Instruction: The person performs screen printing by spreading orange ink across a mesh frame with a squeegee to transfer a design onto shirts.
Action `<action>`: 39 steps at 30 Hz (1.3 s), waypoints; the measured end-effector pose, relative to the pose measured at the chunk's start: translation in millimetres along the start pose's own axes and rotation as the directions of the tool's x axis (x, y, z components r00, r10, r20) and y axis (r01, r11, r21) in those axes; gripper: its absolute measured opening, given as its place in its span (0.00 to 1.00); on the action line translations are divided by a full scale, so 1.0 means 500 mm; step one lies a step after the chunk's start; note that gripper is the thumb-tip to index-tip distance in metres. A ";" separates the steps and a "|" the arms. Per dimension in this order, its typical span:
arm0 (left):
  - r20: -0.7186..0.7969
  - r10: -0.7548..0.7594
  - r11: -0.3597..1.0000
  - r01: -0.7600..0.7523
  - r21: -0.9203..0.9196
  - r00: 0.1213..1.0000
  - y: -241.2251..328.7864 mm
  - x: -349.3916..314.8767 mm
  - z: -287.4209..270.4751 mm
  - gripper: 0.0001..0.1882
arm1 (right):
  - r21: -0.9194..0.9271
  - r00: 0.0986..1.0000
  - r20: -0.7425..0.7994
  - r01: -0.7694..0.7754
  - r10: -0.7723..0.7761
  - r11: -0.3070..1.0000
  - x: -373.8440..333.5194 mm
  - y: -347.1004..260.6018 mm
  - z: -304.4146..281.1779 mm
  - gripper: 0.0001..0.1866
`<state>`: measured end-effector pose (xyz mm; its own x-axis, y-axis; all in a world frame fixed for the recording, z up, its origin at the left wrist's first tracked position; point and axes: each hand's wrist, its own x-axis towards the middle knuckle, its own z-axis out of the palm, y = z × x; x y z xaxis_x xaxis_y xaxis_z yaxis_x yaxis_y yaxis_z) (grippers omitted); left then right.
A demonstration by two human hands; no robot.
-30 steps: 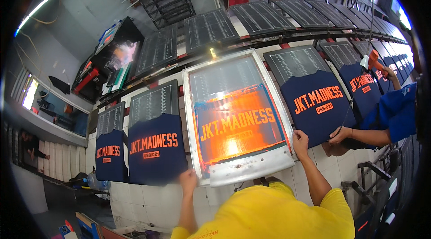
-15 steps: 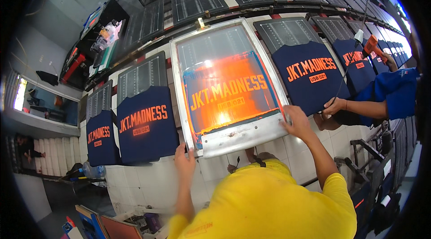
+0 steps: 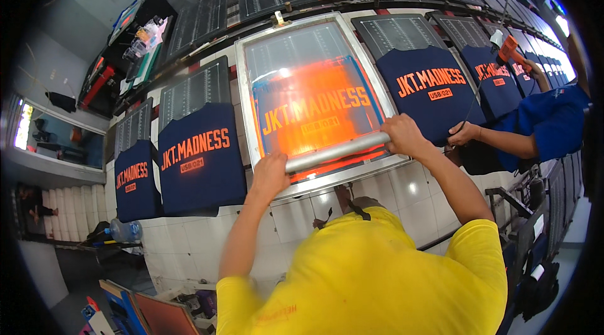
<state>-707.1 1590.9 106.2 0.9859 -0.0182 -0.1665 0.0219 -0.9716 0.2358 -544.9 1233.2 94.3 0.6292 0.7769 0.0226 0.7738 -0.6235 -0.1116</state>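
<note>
Both hands closed around a metal squeegee bar (image 3: pixel 336 152), lying crosswise near the lower edge of a framed printing screen (image 3: pixel 313 99). Left hand (image 3: pixel 270 174) gripped the bar's left end, fingers wrapped over it; right hand (image 3: pixel 402 135) gripped the right end, knuckles up. Bar tilted slightly, right end higher. Screen lay flat on the long white tiled table (image 3: pixel 189 240), mesh smeared orange, pale lettering showing through over dark blue beneath. Just left of the screen, a navy shirt (image 3: pixel 200 157) with orange lettering stretched on a board; a second, smaller-looking one (image 3: pixel 133 179) further left. To the right, another printed navy shirt (image 3: pixel 431 93), more beyond it along the curve of the table. At right edge, a co-worker in a blue sleeve (image 3: pixel 553 127), hand (image 3: pixel 464 134) at the table edge. Plastic water bottle (image 3: pixel 126 231) below the table at left.
</note>
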 end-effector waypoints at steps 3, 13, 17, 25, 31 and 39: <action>-0.064 0.001 0.997 -0.006 -0.072 0.998 -0.007 0.009 -0.009 0.14 | -0.005 1.000 -0.002 -0.020 0.020 1.000 0.005 -0.004 -0.017 0.13; -0.295 0.090 0.990 -0.117 -0.076 0.951 0.011 -0.082 0.107 0.23 | -0.066 0.962 -0.266 0.038 -0.054 0.997 -0.112 -0.040 0.064 0.19; -0.313 0.078 0.993 -0.102 -0.063 0.947 0.001 -0.034 0.092 0.24 | -0.005 0.966 -0.256 0.022 -0.022 1.000 -0.058 -0.015 0.047 0.19; -0.290 0.051 0.995 -0.074 -0.067 0.956 0.025 -0.056 0.078 0.24 | 0.068 0.967 -0.253 0.018 0.000 0.998 -0.084 -0.024 0.036 0.17; -0.385 0.130 0.990 -0.141 -0.001 0.914 -0.002 -0.036 0.133 0.24 | 0.031 0.959 -0.283 0.030 -0.020 0.999 -0.064 -0.002 0.068 0.17; -0.364 0.069 0.998 -0.069 0.014 0.929 -0.057 0.130 0.082 0.24 | -0.026 0.971 -0.225 0.078 -0.082 0.997 0.142 0.121 0.063 0.17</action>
<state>-650.6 1607.8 49.3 0.9776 0.0017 0.2107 -0.0485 -0.9713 0.2329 -455.5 1253.4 58.0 0.5638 0.7858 0.2542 0.8223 -0.5629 -0.0837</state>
